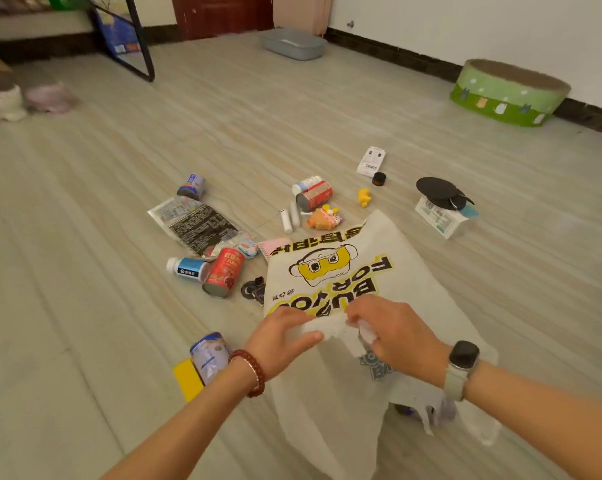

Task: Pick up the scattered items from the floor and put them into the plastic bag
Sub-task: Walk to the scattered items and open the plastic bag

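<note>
A white plastic bag (334, 268) with yellow and black print lies spread on the floor in front of me. My left hand (279, 337) and my right hand (393, 337) both pinch its near edge. Scattered beyond it are a red can (223, 273), a blue and white bottle (187, 266), a second red can (315, 197), a black printed packet (199, 225), white tubes (289, 218), an orange toy (325, 218), a yellow toy (364, 196) and a blue tin (192, 186). Beside my left wrist lie a pale can (209, 355) and a yellow card (187, 379).
A white box (440, 218) with a black disc (438, 192) on it sits right of the bag. Farther off are a white leaflet (372, 161), a small dark jar (379, 179), a green round scratcher (507, 91), a grey tray (292, 45) and a black frame (133, 39).
</note>
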`<state>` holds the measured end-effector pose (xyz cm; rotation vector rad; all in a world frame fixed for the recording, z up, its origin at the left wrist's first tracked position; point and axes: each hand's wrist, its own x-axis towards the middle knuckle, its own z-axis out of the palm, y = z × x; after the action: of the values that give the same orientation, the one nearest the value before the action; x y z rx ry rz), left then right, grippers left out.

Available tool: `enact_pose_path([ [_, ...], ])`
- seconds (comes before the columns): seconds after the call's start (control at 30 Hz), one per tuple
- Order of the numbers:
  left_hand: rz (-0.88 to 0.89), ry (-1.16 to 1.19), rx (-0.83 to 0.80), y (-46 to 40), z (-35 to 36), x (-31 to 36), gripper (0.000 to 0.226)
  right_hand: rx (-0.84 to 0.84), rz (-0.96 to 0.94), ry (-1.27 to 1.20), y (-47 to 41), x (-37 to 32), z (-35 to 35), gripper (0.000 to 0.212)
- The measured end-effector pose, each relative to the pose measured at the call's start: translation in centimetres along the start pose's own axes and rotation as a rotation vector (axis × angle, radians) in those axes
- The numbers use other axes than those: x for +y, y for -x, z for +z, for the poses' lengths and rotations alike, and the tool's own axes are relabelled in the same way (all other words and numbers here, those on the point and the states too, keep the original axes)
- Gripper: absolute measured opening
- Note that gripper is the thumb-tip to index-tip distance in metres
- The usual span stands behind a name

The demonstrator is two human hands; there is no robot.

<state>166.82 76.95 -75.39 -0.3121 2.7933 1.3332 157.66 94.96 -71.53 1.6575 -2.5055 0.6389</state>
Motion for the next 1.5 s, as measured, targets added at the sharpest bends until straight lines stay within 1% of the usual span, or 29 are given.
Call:
enact_pose_path([
  [0.07,-0.069,-0.013,0.072,0.3,1.6,-1.1,0.03,-0.039,-0.023,-0.019,0.9,-0.1,1.5,0.027],
  [0.17,-0.207,0.23,0.227,0.6,2.5,-2.4,0.017,-0.184,-0.037,0.06,2.6,0.2,3.7,0.023],
  [0.2,-0.246,0.334,0.236,0.9,2.5,-2.7,0.014,-0.194,-0.023,0.07,3.1,0.4,4.4,0.027],
  [0.27,-0.335,0.559,0.213,1.4,2.2,-3.2,0.011,-0.166,0.052,0.003,3.5,0.1,5.6,0.045],
  [0.3,-0.387,0.682,0.191,1.8,2.1,-3.5,0.013,-0.126,0.116,-0.055,3.3,-0.2,6.2,0.054],
  [0.33,-0.435,0.806,0.162,2.1,1.9,-3.7,0.018,-0.093,0.209,-0.112,2.9,-0.6,6.6,0.054],
  [0.4,-0.499,0.984,0.111,2.6,1.8,-4.1,0.024,-0.076,0.378,-0.174,2.2,-0.8,7.5,0.036],
  [0.43,-0.518,1.042,0.104,2.8,1.8,-4.4,0.026,-0.078,0.402,-0.162,2.1,-0.6,8.3,0.031],
  [0.5,-0.546,1.169,0.109,3.1,2.0,-4.9,0.029,-0.068,0.361,-0.124,1.7,-0.8,9.3,0.027],
  [0.6,-0.59,1.334,0.116,3.4,2.2,-5.4,0.032,0.053,0.22,-0.01,2.0,-0.2,10.9,0.022],
  [0.63,-0.602,1.342,0.133,3.4,2.5,-5.5,0.033,0.06,0.205,0.001,1.9,-0.1,11.3,0.02],
  [0.67,-0.606,1.326,0.162,3.5,2.8,-5.5,0.033,0.057,0.193,0.009,1.8,0.1,11.8,0.019],
  [0.7,-0.592,1.248,0.202,3.5,3.2,-5.6,0.034,0.04,0.185,0.019,1.6,0.1,11.9,0.02],
  [0.77,-0.511,0.931,0.308,3.7,4.1,-5.8,0.034,-0.022,0.189,0.016,1.6,0.3,12.4,0.026],
  [0.83,-0.358,0.621,0.363,4.1,4.7,-6.4,0.027,-0.096,0.305,-0.128,1.5,-0.2,12.0,0.031],
  [0.9,-0.206,0.399,0.347,4.8,4.8,-6.9,0.013,-0.152,0.427,-0.306,1.5,-0.7,11.2,0.033],
  [0.93,-0.145,0.271,0.313,5.1,4.6,-7.2,0.007,-0.158,0.447,-0.387,1.6,-1.0,11.0,0.034],
  [1.03,0.004,-0.171,0.255,6.0,4.5,-8.2,0.051,-0.151,0.511,-0.532,2.0,-0.9,11.0,0.027],
  [1.07,0.062,-0.315,0.263,6.3,4.5,-8.6,0.058,-0.175,0.537,-0.573,2.0,-0.7,11.1,0.02],
  [1.13,0.13,-0.533,0.266,7.0,4.8,-9.0,0.06,-0.216,0.61,-0.683,2.1,-0.2,11.1,0.01],
  [1.2,0.213,-0.633,0.296,7.5,5.3,-9.4,0.05,-0.185,0.652,-0.778,2.4,-0.2,10.9,0.019],
  [1.23,0.238,-0.649,0.323,7.6,5.6,-9.5,0.044,-0.152,0.643,-0.775,2.6,-0.3,10.8,0.023],
  [1.3,0.272,-0.629,0.426,7.4,5.6,-9.8,0.031,-0.119,0.567,-0.684,3.1,-0.9,10.8,0.017],
  [1.33,0.27,-0.611,0.482,7.2,5.4,-9.9,0.024,-0.141,0.501,-0.591,3.5,-1.1,10.8,0.009],
  [1.37,0.247,-0.603,0.528,7.0,5.1,-9.8,0.02,-0.172,0.409,-0.458,3.9,-1.3,10.9,0.018],
  [1.4,0.204,-0.612,0.551,6.8,4.8,-9.8,0.019,-0.222,0.311,-0.309,4.3,-1.2,11.0,0.033],
  [1.43,0.158,-0.634,0.542,6.6,4.6,-9.7,0.017,-0.264,0.237,-0.175,4.6,-1.2,11.1,0.045],
  [1.47,0.101,-0.646,0.515,6.6,4.4,-9.3,0.014,-0.28,0.179,-0.085,4.8,-1.0,11.2,0.05],
  [1.5,0.009,-0.61,0.462,6.6,4.3,-8.7,0.011,-0.287,0.145,-0.035,5.0,-1.0,11.4,0.05],
])
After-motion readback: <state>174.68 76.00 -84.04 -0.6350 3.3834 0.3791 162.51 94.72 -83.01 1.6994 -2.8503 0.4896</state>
